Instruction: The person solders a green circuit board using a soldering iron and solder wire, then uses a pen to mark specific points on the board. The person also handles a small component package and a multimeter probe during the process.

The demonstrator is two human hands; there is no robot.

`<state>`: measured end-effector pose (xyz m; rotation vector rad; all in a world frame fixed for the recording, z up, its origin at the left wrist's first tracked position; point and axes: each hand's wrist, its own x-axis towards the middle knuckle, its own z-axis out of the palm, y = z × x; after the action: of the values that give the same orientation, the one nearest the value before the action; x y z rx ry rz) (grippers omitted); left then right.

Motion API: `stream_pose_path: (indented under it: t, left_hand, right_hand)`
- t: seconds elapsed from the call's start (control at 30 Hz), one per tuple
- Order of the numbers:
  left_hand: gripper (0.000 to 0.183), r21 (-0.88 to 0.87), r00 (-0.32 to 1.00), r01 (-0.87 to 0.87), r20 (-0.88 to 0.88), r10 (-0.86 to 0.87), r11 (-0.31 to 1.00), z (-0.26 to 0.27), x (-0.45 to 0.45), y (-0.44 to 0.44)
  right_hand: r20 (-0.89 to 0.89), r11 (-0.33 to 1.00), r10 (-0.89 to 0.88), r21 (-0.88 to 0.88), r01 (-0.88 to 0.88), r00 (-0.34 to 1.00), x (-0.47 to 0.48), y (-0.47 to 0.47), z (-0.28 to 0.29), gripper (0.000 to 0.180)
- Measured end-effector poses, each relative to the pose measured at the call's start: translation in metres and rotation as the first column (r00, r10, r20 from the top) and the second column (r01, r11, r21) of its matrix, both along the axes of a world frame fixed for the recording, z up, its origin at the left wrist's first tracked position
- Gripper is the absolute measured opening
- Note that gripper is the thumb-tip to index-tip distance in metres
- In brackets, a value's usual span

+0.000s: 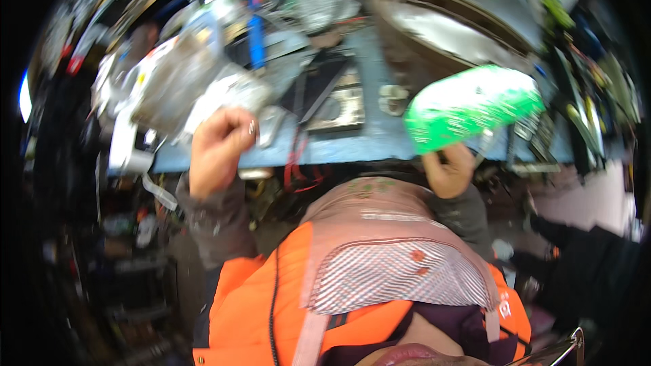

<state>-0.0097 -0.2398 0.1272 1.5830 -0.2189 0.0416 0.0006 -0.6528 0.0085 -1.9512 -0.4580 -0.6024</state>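
Observation:
My right hand [450, 170] grips the lower edge of a green and white plastic packet [473, 107], held up over the right part of the blue workbench [376, 147]. The packet is blurred and bears writing. My left hand [221, 152] is raised at the bench's front edge with its fingers curled. A small pale mark shows at its fingertips, too blurred to tell whether it is a held thing. Clear plastic bags [234, 91] lie just beyond this hand. Between both hands sits a metal plate [341, 109] with a dark, flat piece [318, 84] across it.
A large brown-rimmed machine housing or basin [407, 46] stands at the back right. Red cords [295, 162] hang over the front edge. A white roll [137, 161] sits at the left corner. Tools [574, 112] crowd the right side. A blue-handled object [256, 40] lies farther back.

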Motion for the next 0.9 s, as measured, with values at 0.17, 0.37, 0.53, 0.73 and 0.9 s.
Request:
stream_pose_path:
  t: [0.17, 0.37, 0.53, 0.73, 0.9]
  left_hand:
    - [0.01, -0.153, 0.834, 0.428, -0.312, -0.455, 0.891, 0.002, -0.013, -0.097]
    - [0.012, -0.281, 0.729, 0.481, -0.399, -0.557, 0.831, -0.006, 0.001, -0.158]
    - [0.015, -0.257, 0.74, 0.49, -0.382, -0.554, 0.833, -0.005, 0.005, -0.172]
    - [0.011, -0.206, 0.752, 0.473, -0.412, -0.515, 0.856, 0.005, -0.002, -0.182]
    - [0.029, 0.463, 0.867, -0.075, 0.468, -0.172, 0.883, 0.011, -0.012, -0.172]
  right_hand:
    - [0.234, 0.916, 0.381, 0.035, -0.399, 0.895, -0.017, 0.014, 0.059, 0.026]
    - [0.34, 0.931, 0.342, 0.007, -0.366, 0.876, -0.025, 0.019, 0.066, 0.029]
    - [0.247, 0.933, 0.314, 0.096, -0.346, 0.917, -0.035, 0.012, 0.061, 0.026]
    - [0.262, 0.931, 0.313, 0.109, -0.35, 0.913, -0.041, 0.008, 0.064, 0.026]
    - [0.145, 0.944, 0.138, 0.279, -0.174, 0.98, -0.047, 0.001, 0.067, 0.021]
